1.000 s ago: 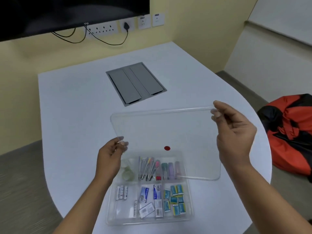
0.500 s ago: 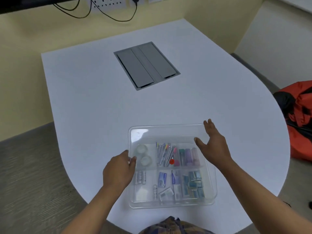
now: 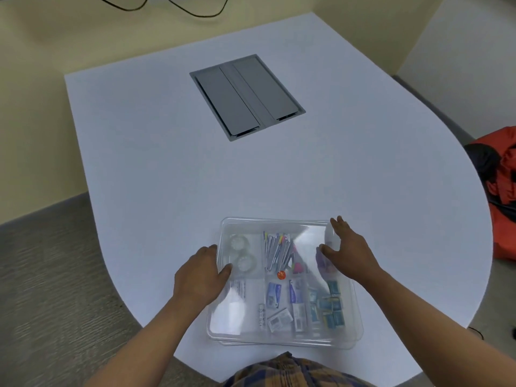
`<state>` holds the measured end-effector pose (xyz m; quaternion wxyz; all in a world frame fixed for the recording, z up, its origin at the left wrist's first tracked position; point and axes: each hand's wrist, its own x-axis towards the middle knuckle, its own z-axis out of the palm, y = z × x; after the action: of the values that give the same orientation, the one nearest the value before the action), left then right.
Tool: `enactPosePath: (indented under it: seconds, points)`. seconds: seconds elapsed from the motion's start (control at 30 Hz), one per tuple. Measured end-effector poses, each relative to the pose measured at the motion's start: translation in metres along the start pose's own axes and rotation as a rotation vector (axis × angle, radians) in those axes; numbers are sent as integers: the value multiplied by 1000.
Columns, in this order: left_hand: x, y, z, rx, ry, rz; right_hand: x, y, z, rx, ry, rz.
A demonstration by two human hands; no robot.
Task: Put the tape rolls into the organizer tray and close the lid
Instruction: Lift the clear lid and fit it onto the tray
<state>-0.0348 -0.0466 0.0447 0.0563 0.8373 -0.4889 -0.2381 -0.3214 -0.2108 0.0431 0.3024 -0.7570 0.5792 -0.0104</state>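
The clear organizer tray (image 3: 358,335) sits on the white table near its front edge. Its transparent lid (image 3: 240,310), marked with a small red dot, lies flat on top and covers it. Through the lid I see two clear tape rolls (image 3: 243,252) in the far left compartment, one behind the other. My left hand (image 3: 199,277) grips the lid's left edge, thumb on top and fingers curled over the side. My right hand (image 3: 349,252) rests flat on the far right part of the lid with its fingers spread.
Other compartments hold pens, clips, small boxes and blue packets. A grey cable hatch (image 3: 247,96) is set into the table (image 3: 153,163) further back. A red and black bag (image 3: 499,196) lies on the floor to the right. The table's curved edge runs just below the tray.
The lid, held up in the air a second ago, has come down onto the tray. My right hand let go of its edge and now lies flat on it.
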Motion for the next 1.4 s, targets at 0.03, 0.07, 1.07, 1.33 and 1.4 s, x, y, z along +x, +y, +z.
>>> enactPosePath:
  seconds: [0.03, 0.07, 1.07, 1.33, 1.4]
  points:
    - [1, -2, -2, 5, -31, 17, 1, 0, -1, -22, -17, -18]
    - [1, -3, -3, 9, -56, 44, 1, 0, -3, -51, -27, -32]
    - [-24, 5, 3, -312, -274, 41, -27, 23, -4, 90, 19, 122]
    - [-21, 15, 5, -753, -119, -285, -20, 25, -9, 502, 1, 467]
    - [-14, 19, 4, -753, -117, -256, -16, 23, -10, 508, 24, 465]
